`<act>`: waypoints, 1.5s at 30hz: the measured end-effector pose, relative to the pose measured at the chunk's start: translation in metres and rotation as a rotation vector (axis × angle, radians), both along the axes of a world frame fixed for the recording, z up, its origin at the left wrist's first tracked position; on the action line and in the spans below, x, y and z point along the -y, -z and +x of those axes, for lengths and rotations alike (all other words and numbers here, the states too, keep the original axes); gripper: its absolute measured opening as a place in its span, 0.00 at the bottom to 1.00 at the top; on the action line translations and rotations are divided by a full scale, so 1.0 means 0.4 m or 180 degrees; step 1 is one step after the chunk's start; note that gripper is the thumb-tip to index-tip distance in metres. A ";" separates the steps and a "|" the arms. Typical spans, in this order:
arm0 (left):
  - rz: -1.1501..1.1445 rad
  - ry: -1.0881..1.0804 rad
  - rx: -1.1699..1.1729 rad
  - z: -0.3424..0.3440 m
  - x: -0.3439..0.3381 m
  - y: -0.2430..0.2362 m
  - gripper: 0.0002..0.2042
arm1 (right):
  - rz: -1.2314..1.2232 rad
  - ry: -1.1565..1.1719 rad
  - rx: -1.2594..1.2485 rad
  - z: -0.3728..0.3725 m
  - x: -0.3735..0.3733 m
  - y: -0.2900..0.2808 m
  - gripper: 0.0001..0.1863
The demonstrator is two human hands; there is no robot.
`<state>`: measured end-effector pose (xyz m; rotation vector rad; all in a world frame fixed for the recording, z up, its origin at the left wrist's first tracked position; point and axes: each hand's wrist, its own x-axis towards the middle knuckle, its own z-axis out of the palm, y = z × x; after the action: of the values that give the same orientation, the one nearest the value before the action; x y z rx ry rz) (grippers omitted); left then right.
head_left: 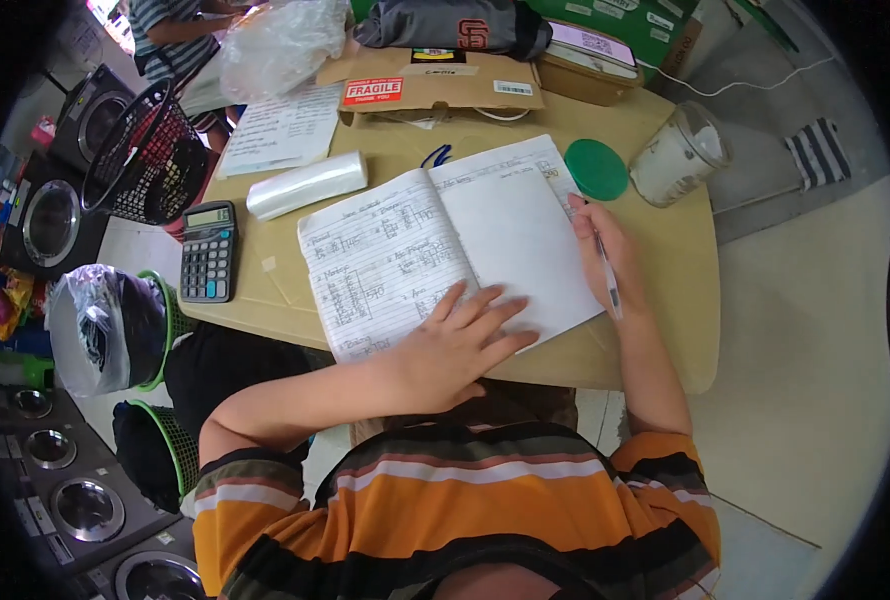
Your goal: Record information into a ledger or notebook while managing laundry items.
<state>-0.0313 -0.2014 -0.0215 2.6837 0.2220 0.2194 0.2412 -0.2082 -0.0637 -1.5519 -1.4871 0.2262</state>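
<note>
An open notebook [510, 230] lies on the beige table, its left page filled with handwriting and its right page mostly blank. My left hand [465, 345] rests on the notebook's lower middle, across the fold, with fingers spread and nothing held. At the right page's outer edge, my right hand [610, 260] is closed around a slim clear pen [610, 278], whose rear end lies back toward the wrist. Just beyond that hand sits a round green lid [597, 170]. To the notebook's left are a calculator [209, 255] and a roll of clear plastic [307, 186].
A glass jar [679, 155] stands at the table's right. Cardboard box [435, 92], dark folded cloth [450, 25] and written sheets [280, 133] line the far side. Laundry baskets [150, 165] and washing machines [87, 508] are on the left, where another person [170, 45] stands farther back.
</note>
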 end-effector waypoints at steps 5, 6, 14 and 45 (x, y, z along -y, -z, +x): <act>0.0728 -0.0281 -0.0401 -0.041 0.014 0.018 0.31 | -0.0340 -0.0073 0.0171 0.021 0.001 0.015 0.10; 0.0727 -0.0280 -0.0406 -0.045 0.018 0.010 0.31 | -0.0672 -0.0161 0.0117 0.016 0.003 0.013 0.13; 0.0046 -0.0137 -0.0344 -0.016 0.044 -0.032 0.17 | -0.0386 -0.0279 0.0796 0.006 0.020 -0.014 0.24; -0.2268 -0.0607 0.0860 0.056 -0.536 0.075 0.11 | -0.0599 -0.0343 0.0545 0.027 -0.004 0.005 0.22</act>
<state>-0.0089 0.0130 -0.0516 1.9053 0.3873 0.4591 0.2521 -0.2065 -0.0656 -1.6755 -1.7271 0.3099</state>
